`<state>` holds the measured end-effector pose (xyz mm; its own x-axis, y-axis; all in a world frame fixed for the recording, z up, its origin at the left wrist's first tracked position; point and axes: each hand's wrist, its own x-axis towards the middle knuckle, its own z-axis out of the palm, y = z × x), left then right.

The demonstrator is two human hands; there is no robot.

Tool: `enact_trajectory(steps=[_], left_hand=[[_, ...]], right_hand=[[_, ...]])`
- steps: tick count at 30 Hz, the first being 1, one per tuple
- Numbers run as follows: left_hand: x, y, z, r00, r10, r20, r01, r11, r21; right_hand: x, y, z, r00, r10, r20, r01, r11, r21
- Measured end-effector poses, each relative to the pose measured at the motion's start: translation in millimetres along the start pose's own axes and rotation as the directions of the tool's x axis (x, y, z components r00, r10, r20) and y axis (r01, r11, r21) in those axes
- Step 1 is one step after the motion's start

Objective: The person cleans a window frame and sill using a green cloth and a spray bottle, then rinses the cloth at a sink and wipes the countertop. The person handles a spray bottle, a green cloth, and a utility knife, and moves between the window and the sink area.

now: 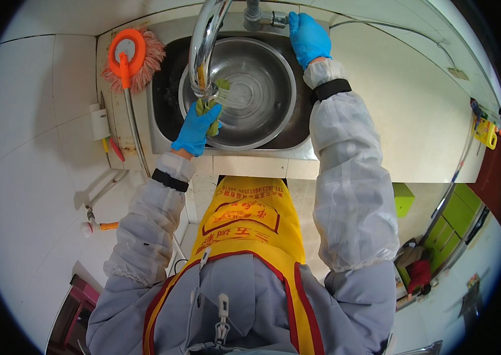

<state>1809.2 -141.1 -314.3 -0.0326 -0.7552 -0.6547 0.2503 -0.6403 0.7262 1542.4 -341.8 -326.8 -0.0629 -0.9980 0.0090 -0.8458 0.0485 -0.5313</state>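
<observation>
Gloved in blue, my left hand (196,128) grips a bunched green cloth (213,126) just below the outlet of a chrome faucet spout (201,57). Fine streams of water run from the outlet into a round stainless steel basin (289,95), which stands in the sink (301,133). My right hand (310,39), also in a blue glove, is at the faucet's valve handle (280,19) behind the sink's right side, with its fingers closed around the end. Part of the cloth is hidden by the left glove and the spout.
An orange mop head with pink strands (153,55) leans left of the sink, its metal pole (134,128) running down past the counter edge. Beside it is a white holder (99,122) on the wall. A pale countertop (401,111) extends right, and a thin hose (392,25) runs along the wall.
</observation>
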Motion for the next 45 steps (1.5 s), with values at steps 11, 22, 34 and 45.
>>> enact_trajectory(steps=[11, 22, 34, 45], left_hand=[[1, -6, 10, 0.967, 0.235, 0.099, -0.246, 0.962, 0.120], [-23, 40, 15, 0.917, 0.369, 0.154, -0.397, 0.796, 0.458], [2, 49, -28, 0.927, 0.369, -0.067, -0.371, 0.929, -0.006], [-16, 49, 32, 0.933, 0.084, 0.350, -0.042, 0.991, -0.125]], right_hand=[[-170, -66, 17, 0.678, -0.153, 0.719, -0.717, 0.079, 0.693], [-189, -66, -20, 0.885, -0.029, 0.465, -0.352, 0.611, 0.709], [-197, -45, -59, 0.942, -0.005, 0.334, -0.299, 0.438, 0.848], [-201, -121, -48, 0.928, -0.038, 0.370, -0.168, 0.846, 0.507]])
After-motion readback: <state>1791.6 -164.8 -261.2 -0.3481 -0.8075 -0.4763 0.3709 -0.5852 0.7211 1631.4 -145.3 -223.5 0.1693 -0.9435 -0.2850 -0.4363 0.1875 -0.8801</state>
